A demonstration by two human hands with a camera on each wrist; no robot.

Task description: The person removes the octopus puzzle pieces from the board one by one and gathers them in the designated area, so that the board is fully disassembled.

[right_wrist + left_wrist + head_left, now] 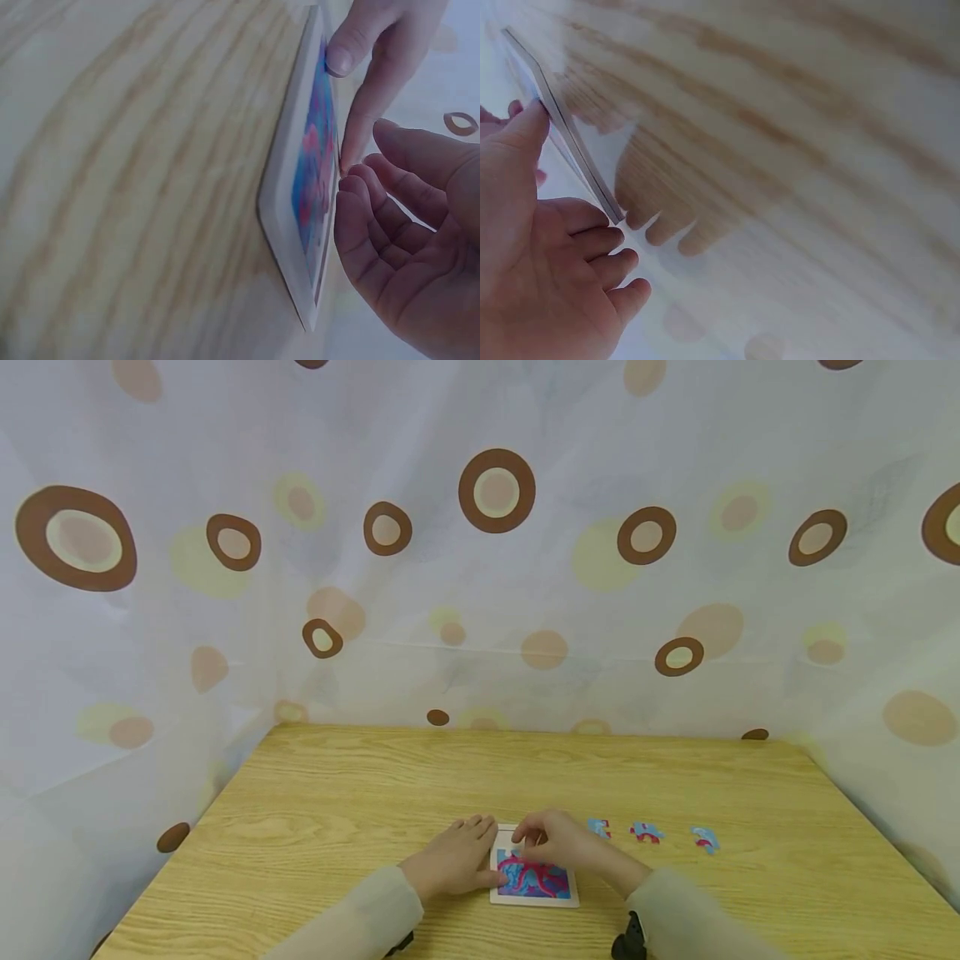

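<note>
A small jigsaw puzzle with a blue, purple and pink picture lies in a pale tray. Part of the tray's bare floor shows at its upper left. My left hand rests beside the tray with its fingers stretched out, and its thumb lies over the edge onto the picture. Over the upper part of the puzzle, my right hand is bent down with loosely curved fingers. No piece shows between its thumb and fingers. That hand hides part of the picture.
Three loose blue and pink jigsaw pieces lie right of the tray: a near one partly behind the right hand, a middle one and a far one. Beneath is a wood-grain table, with a patterned curtain around it.
</note>
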